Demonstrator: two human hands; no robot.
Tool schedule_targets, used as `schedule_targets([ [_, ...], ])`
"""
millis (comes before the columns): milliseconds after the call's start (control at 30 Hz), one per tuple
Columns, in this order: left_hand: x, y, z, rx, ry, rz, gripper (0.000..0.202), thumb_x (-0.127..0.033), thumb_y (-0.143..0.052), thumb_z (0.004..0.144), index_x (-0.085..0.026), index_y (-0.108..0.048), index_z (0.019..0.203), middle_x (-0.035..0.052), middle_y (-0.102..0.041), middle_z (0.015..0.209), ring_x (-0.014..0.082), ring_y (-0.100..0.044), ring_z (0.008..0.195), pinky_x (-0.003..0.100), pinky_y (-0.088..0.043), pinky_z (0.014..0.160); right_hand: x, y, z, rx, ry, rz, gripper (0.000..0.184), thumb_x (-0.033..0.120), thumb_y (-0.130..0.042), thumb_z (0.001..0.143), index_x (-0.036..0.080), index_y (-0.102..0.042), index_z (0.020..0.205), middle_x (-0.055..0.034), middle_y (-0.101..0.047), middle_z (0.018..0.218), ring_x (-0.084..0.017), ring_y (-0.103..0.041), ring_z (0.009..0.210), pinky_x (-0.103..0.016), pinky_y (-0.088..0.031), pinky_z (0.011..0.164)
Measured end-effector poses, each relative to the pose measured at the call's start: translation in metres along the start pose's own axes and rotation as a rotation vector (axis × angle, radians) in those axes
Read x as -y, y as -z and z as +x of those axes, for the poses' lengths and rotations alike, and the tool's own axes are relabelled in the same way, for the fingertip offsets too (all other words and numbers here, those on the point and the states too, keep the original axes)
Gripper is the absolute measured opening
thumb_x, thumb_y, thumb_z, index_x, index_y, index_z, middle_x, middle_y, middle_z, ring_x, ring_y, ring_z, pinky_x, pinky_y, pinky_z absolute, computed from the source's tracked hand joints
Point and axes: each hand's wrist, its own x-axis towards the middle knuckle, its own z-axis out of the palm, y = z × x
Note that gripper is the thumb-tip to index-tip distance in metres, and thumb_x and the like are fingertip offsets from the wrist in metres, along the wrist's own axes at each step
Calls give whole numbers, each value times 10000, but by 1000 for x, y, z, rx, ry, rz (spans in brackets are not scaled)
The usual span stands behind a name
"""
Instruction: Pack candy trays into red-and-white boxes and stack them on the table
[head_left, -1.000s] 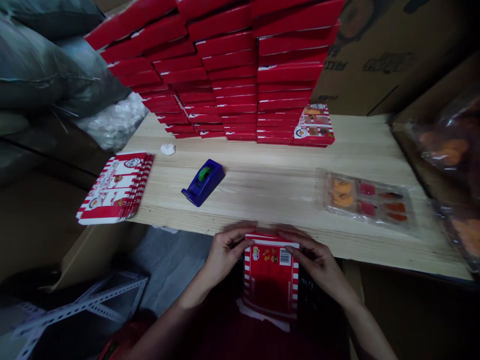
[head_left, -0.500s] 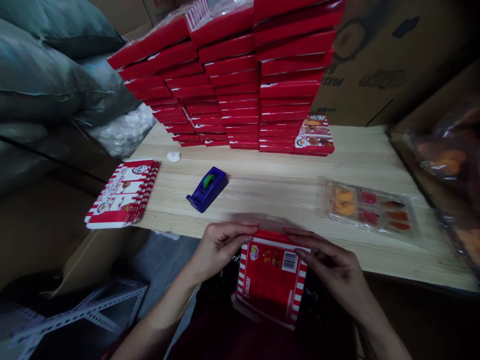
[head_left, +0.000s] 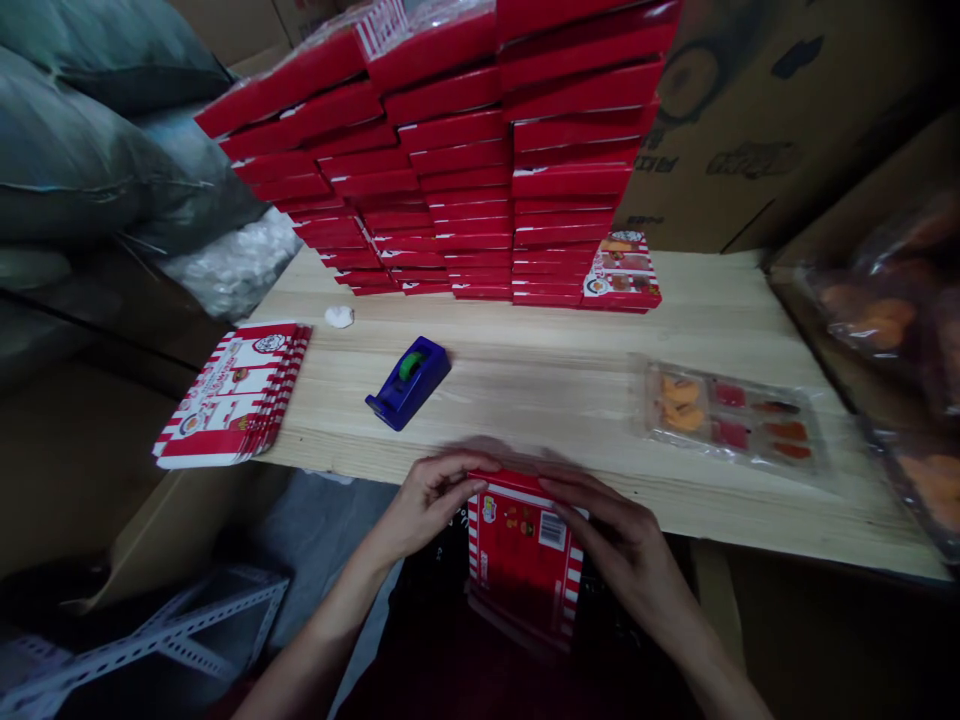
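Observation:
Between my two hands is a red cardboard box with striped white edges and a barcode, held tilted at the table's front edge. My left hand pinches its upper left corner, thumb on the printed face and fingers behind the top edge. On the upper right corner my right hand grips the same way. The lower end of the box is dim against dark clothing. Beyond it stands a blue tape dispenser with a green core.
A tall stack of red boxes fills the back of the table. Flat printed cartons lie fanned at the left edge. A clear plastic tray with coloured pieces sits at right. Large bags are piled left.
The box has shifted slightly left in view, and my right hand has moved left and inward with it. Both hands keep their grip. The camera view has shifted a little.

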Motion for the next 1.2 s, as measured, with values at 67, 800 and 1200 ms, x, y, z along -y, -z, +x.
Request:
schedule_targets([
  [67, 1, 6, 3, -76, -65, 113, 293, -304, -609, 1008, -259, -714, 1278, 91, -730, 1309, 247, -675, 1216, 399, -521, 1062, -10, 1, 1, -54, -57, 25, 235, 291, -669, 967, 359, -799, 1150, -31, -791, 1226, -270, -722, 1195, -492, -586, 1041],
  [800, 27, 118, 32, -606, 277, -332, 334, -410, -883, 651, -128, -763, 784, 181, -753, 1238, 252, -728, 960, 341, -580, 776, -14, 20, -8, -85, -33, -31, 222, 414, -710, 905, 367, -826, 1087, -19, -804, 1193, -289, -754, 1142, -426, -629, 988],
  [1200, 60, 103, 3, -845, 159, -147, 368, -474, -891, 657, -139, -747, 711, 123, -778, 1050, 240, -704, 971, 368, -536, 942, 8, 19, -6, -281, -127, 30, 253, 366, -740, 899, 360, -793, 1146, -4, -774, 1266, -327, -711, 1210, -529, -556, 1104],
])
